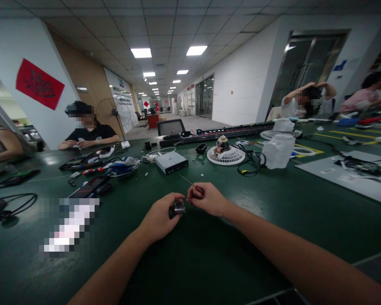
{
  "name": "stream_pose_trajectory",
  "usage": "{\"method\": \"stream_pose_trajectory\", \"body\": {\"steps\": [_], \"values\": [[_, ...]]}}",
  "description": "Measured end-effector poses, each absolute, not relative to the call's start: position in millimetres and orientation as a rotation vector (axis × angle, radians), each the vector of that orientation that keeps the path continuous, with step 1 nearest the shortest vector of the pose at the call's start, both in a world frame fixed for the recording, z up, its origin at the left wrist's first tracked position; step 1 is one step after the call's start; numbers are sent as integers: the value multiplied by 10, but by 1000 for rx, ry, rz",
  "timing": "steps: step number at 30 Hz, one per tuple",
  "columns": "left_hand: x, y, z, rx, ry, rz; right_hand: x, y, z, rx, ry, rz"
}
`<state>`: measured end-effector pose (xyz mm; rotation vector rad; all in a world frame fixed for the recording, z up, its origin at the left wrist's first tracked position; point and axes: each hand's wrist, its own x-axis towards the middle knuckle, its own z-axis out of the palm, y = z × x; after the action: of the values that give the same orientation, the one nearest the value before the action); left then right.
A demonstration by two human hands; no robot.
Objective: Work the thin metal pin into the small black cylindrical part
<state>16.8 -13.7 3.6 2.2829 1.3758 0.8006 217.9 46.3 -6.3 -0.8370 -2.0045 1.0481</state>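
Note:
My left hand is closed around a small dark cylindrical part with a shiny end, held between thumb and fingers just above the green table. Close beside it, my right hand grips a screwdriver. Its thin shaft points up and to the left, away from the cylindrical part, and most of its dark reddish handle is hidden by my fingers. The two hands are nearly touching. Beyond them lies a grey optical disc drive.
A white round fan grille with a motor and a white plastic housing stand behind my right hand. Tools and cables lie at left, near a pixelated phone-like object. A grey board is at right. Other people sit around the table.

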Motion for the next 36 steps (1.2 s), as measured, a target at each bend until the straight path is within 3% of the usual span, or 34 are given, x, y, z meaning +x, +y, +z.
{"method": "stream_pose_trajectory", "body": {"steps": [6, 19, 27, 36], "values": [[136, -110, 32, 2365, 1416, 701, 2145, 421, -44, -901, -2330, 575], [89, -96, 56, 2461, 1432, 598, 2316, 380, 87, -883, -2503, 1020], [15, -26, -8, 2486, 1639, 532, 2170, 385, -31, -983, -2346, 760], [60, -66, 64, 2471, 1466, 562, 2168, 383, -37, -872, -2286, 826]]}}
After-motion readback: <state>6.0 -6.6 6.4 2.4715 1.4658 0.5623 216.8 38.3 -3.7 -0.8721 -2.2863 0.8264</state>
